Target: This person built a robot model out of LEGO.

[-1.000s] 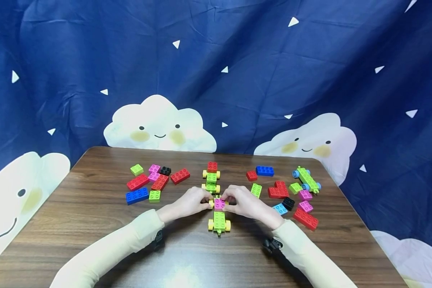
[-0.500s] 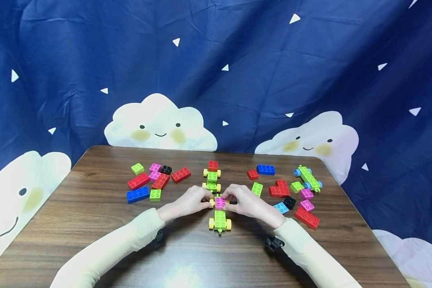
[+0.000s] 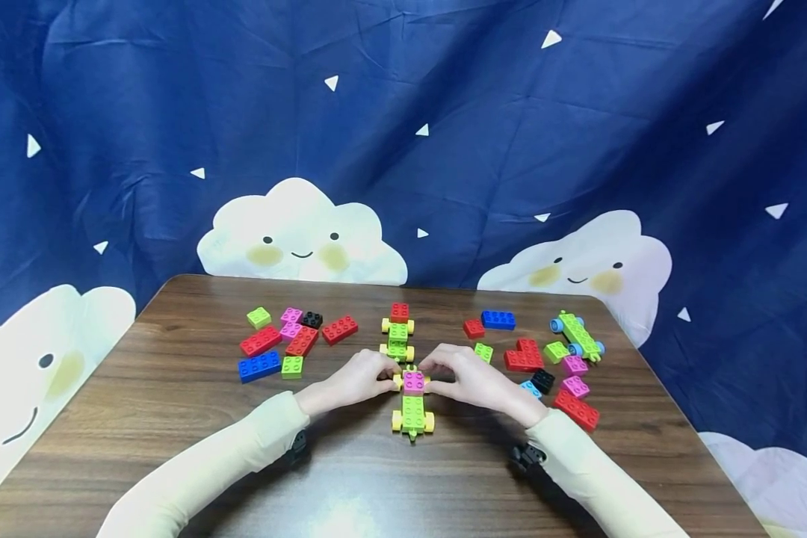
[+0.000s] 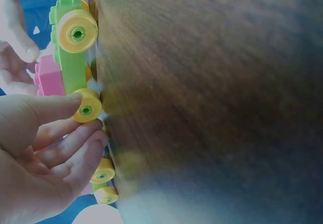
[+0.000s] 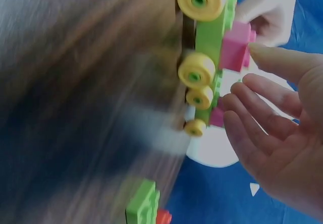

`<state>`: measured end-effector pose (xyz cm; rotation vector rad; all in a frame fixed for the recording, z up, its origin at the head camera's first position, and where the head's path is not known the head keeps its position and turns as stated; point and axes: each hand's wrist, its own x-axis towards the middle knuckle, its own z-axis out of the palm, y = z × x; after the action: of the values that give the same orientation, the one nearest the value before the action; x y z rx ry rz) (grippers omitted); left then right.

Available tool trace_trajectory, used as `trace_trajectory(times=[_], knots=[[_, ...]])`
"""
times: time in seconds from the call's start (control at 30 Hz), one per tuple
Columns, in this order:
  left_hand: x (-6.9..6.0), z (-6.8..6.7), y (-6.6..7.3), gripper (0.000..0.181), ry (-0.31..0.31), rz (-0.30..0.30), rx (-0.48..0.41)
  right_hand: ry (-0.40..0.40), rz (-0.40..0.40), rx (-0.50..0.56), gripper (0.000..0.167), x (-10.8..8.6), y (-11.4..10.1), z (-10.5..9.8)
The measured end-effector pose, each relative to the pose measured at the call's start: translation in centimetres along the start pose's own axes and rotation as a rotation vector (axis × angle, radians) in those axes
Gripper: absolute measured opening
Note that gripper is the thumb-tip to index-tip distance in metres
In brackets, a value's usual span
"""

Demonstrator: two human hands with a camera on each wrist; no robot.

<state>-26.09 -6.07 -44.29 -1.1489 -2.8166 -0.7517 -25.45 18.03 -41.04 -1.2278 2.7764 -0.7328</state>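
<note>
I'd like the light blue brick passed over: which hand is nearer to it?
Right. The right hand is close by, left of the light blue brick; the left hand is farther, left of the green wheeled base.

Forearms (image 3: 208, 467) slant inward, left grip (image 3: 356, 381) pinching, right grip (image 3: 472, 382) loosely bent.

Pink brick (image 3: 413, 382), green chassis (image 3: 413, 415), yellow wheels (image 3: 396, 421)

Blue curtain (image 3: 403, 97) printed with white clouds (image 3: 299, 213) is hung beyond brown table (image 3: 175, 403). At left, blue brick (image 3: 259, 367) is laid beside lime brick (image 3: 292, 367); at far right, blue-wheeled lime base (image 3: 579, 335) is placed.
</note>
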Motion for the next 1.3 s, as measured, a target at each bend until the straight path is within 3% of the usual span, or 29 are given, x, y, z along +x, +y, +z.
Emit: trace_trajectory(times=[0.33, 0.5, 0.73, 0.93, 1.3], knots=[[0.1, 0.1, 0.0, 0.014, 0.006, 0.017, 0.011, 0.106, 0.103, -0.134, 0.032, -2.0, 4.0, -2.9], [0.0, 0.1, -0.1, 0.016, 0.003, 0.011, 0.003, 0.068, 0.203, -0.217, 0.037, -2.7, 6.1, -3.5], [0.0, 0.1, -0.3, 0.016, 0.002, 0.018, 0.005, -0.026, 0.319, -0.289, 0.058, -2.8, 7.6, -3.9], [0.0, 0.1, -0.3, 0.016, -0.004, 0.012, -0.001, -0.074, 0.333, -0.272, 0.065, -2.5, 8.2, -3.6], [0.0, 0.1, -0.2, 0.015, -0.003, 0.009, 0.005, -0.111, 0.258, -0.214, 0.061, -2.1, 8.2, -3.1]])
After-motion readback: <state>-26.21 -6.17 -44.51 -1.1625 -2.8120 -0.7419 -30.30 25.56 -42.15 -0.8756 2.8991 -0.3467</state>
